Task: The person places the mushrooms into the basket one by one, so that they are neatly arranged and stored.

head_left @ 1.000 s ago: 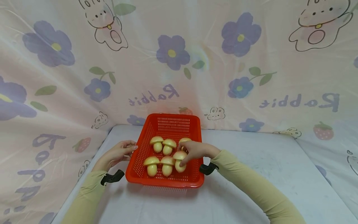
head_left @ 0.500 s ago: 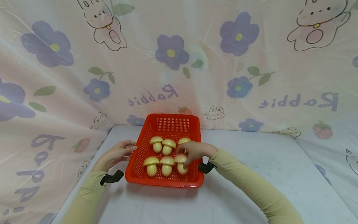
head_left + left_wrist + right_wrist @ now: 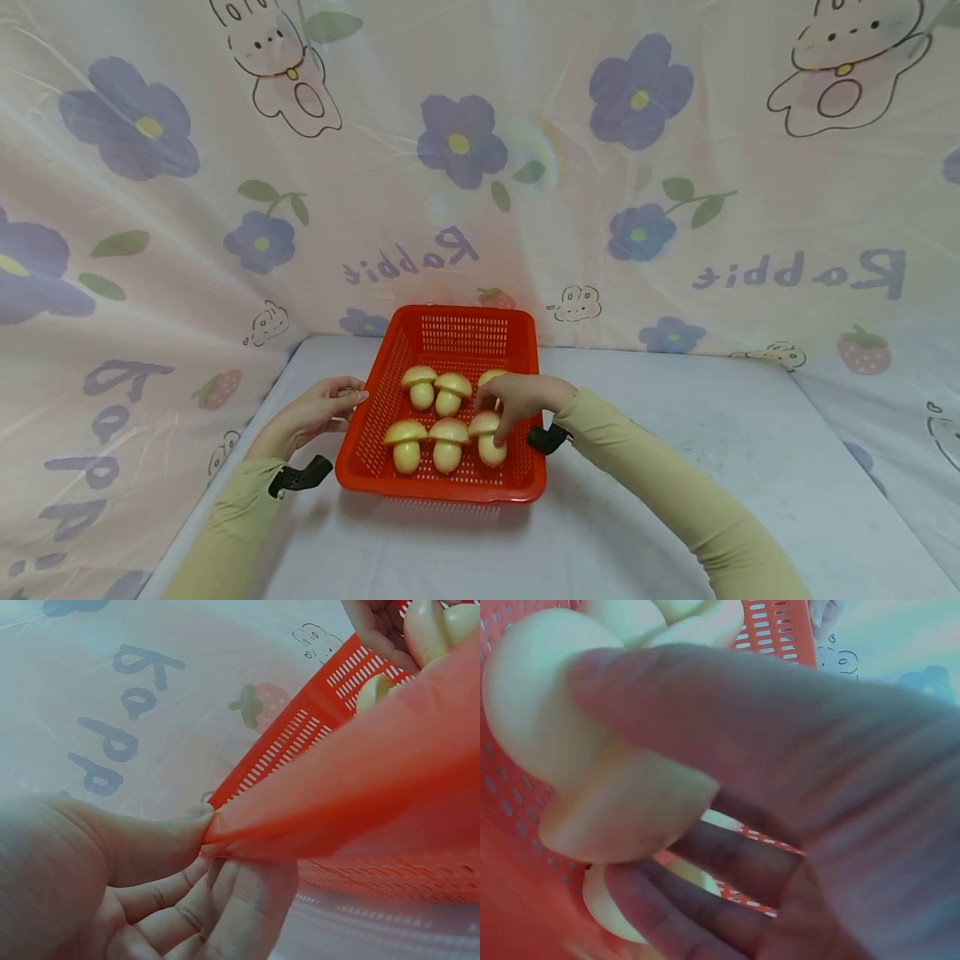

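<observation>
A red plastic basket (image 3: 442, 490) holds several pale yellow toy mushrooms with pinkish caps. My left hand (image 3: 318, 412) pinches the basket's left rim, thumb on top and fingers underneath, as the left wrist view shows. Inside the basket, my right hand (image 3: 525, 398) grips the front right mushroom (image 3: 492, 452); its thumb lies on the stem (image 3: 536, 697) and its fingers reach round the cap (image 3: 626, 810). To the left of it stand the front middle mushroom (image 3: 447, 454) and front left mushroom (image 3: 407, 454). Behind my right hand, another mushroom (image 3: 491, 377) is mostly hidden.
Two more mushrooms, one far left (image 3: 422, 392) and one beside it (image 3: 452, 393), lie towards the basket's back. The basket stands on a white table (image 3: 675, 433). A printed curtain (image 3: 555, 183) with flowers and rabbits hangs behind and to the left of the table.
My right hand has shifted the front right mushroom slightly to the right, opening a small gap from the middle one. The left hand keeps its hold on the rim.
</observation>
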Action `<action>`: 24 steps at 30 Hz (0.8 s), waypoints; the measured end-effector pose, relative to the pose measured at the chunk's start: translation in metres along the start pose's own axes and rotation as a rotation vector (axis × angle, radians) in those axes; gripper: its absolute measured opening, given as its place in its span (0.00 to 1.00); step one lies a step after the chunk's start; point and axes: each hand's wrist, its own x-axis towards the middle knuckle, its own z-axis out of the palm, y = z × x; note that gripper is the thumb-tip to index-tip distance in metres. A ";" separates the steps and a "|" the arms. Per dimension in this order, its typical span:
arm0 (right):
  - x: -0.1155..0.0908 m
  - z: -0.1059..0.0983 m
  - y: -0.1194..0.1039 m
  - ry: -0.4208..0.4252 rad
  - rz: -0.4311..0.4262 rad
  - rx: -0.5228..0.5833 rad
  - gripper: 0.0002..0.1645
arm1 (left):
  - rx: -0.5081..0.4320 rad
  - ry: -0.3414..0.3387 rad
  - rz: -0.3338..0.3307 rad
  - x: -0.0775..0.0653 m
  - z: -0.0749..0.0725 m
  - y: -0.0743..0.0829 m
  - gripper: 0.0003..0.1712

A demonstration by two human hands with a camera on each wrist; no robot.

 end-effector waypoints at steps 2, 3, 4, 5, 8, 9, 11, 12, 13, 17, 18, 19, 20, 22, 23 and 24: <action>0.001 0.000 0.000 -0.007 0.019 -0.008 0.24 | 0.005 -0.006 0.004 -0.001 0.000 0.000 0.22; 0.002 0.000 -0.001 -0.010 0.024 -0.013 0.24 | 0.001 -0.003 0.001 -0.001 0.000 0.001 0.21; 0.003 0.000 -0.001 -0.013 0.028 -0.025 0.23 | -0.002 0.000 -0.003 -0.001 0.000 0.001 0.21; 0.003 0.000 -0.001 -0.017 0.032 -0.031 0.23 | -0.003 -0.002 -0.003 -0.001 0.000 0.001 0.21; 0.004 0.000 -0.002 -0.032 0.031 -0.045 0.21 | -0.012 -0.004 -0.007 -0.001 0.000 0.001 0.21; 0.004 0.000 -0.003 -0.035 0.029 -0.043 0.20 | -0.017 -0.003 -0.007 -0.001 0.000 0.001 0.21; 0.004 0.000 -0.003 -0.045 0.032 -0.043 0.19 | -0.018 -0.011 -0.003 -0.001 0.000 0.001 0.22; 0.004 0.000 -0.003 -0.048 0.033 -0.041 0.19 | -0.018 -0.011 -0.001 -0.001 0.000 0.001 0.22; 0.004 0.000 -0.004 -0.051 0.036 -0.040 0.19 | -0.020 -0.009 -0.002 -0.001 0.000 0.001 0.22; 0.004 -0.001 -0.003 -0.059 0.045 -0.041 0.20 | -0.016 -0.010 0.001 -0.001 -0.001 0.000 0.22; 0.004 -0.001 -0.003 -0.060 0.042 -0.037 0.20 | -0.020 -0.002 -0.005 0.000 0.000 0.000 0.21; 0.003 -0.002 -0.003 -0.063 0.036 -0.034 0.21 | -0.022 0.001 -0.008 0.000 0.000 0.000 0.21; 0.003 -0.002 -0.003 -0.065 0.026 -0.027 0.22 | -0.023 0.005 -0.011 0.000 0.000 0.000 0.20; 0.001 -0.003 -0.001 -0.070 0.000 0.004 0.24 | -0.021 0.008 -0.014 0.000 0.000 0.000 0.20; 0.000 -0.003 0.000 -0.072 -0.022 0.021 0.25 | -0.020 0.009 -0.016 0.000 0.000 0.000 0.20; -0.002 -0.003 0.001 -0.072 -0.043 0.041 0.26 | -0.023 0.013 -0.020 -0.001 0.000 0.000 0.20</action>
